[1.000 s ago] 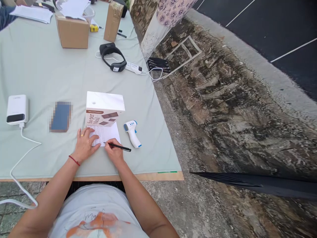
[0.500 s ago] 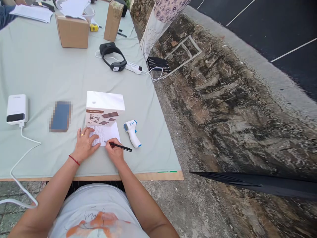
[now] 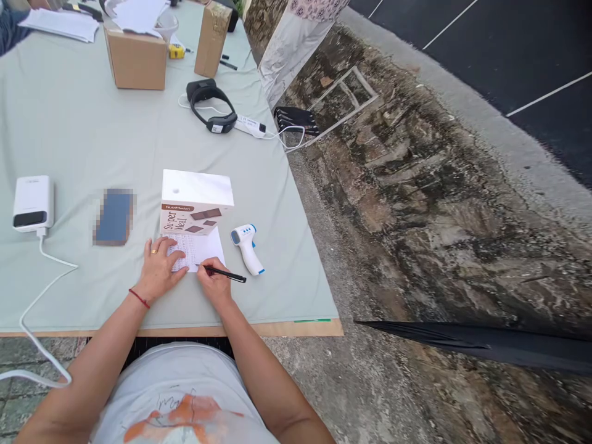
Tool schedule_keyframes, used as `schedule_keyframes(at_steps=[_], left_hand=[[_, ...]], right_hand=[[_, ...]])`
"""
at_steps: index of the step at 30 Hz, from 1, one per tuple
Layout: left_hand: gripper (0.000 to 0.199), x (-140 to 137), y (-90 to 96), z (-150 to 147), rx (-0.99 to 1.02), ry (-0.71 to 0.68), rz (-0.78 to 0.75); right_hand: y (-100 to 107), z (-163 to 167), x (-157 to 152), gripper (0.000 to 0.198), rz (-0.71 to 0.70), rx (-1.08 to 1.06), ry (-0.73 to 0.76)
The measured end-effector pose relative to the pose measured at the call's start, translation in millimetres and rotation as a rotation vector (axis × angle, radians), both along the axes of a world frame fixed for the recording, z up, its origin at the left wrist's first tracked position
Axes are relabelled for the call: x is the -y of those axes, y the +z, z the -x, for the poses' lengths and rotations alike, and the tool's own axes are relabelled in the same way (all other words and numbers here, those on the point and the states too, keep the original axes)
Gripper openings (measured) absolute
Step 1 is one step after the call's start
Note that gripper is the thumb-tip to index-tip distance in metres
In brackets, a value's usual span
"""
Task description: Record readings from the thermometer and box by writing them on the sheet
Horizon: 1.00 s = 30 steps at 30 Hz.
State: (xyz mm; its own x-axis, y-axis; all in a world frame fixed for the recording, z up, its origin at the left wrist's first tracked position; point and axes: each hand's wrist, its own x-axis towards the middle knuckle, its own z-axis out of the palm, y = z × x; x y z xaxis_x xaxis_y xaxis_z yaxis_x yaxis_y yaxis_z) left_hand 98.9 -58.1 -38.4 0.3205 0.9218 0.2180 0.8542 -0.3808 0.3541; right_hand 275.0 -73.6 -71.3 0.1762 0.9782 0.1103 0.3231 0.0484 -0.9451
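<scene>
My left hand (image 3: 160, 265) lies with its fingers spread on the left part of a sheet of paper (image 3: 206, 248), which carries rows of small marks. A black pen (image 3: 226, 272) is pinched in my right hand (image 3: 214, 283), its tip at the paper and its back end pointing right. Just beyond the fingers stands a white and brown "Super Meal" box (image 3: 197, 206), covering the sheet's far edge. To the right of my right hand lies a white and blue infrared thermometer (image 3: 248, 248).
A pixelated phone-like object (image 3: 113, 217) and a white power bank (image 3: 32, 203) with a cable lie left. Farther back are a black headset (image 3: 210, 108), cardboard boxes (image 3: 139, 61) and a yellow tape measure (image 3: 176, 51). A person in white trousers (image 3: 291, 55) stands by the table's right edge.
The person by the right table edge has shifted slightly. Both my hands, the pen and the paper look almost the same.
</scene>
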Motion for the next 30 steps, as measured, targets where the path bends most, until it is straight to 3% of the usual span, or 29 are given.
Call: schedule_keyframes(at_steps=[24, 30], left_hand=[[0.021, 0.3, 3.2, -1.0, 0.015, 0.013, 0.020], [0.021, 0.0, 5.1, -0.4, 0.003, 0.011, 0.021]], right_hand=[[-0.3, 2.9, -0.8, 0.010, 0.004, -0.031, -0.049], [1.3, -1.0, 1.4, 0.016, -0.055, -0.013, -0.101]])
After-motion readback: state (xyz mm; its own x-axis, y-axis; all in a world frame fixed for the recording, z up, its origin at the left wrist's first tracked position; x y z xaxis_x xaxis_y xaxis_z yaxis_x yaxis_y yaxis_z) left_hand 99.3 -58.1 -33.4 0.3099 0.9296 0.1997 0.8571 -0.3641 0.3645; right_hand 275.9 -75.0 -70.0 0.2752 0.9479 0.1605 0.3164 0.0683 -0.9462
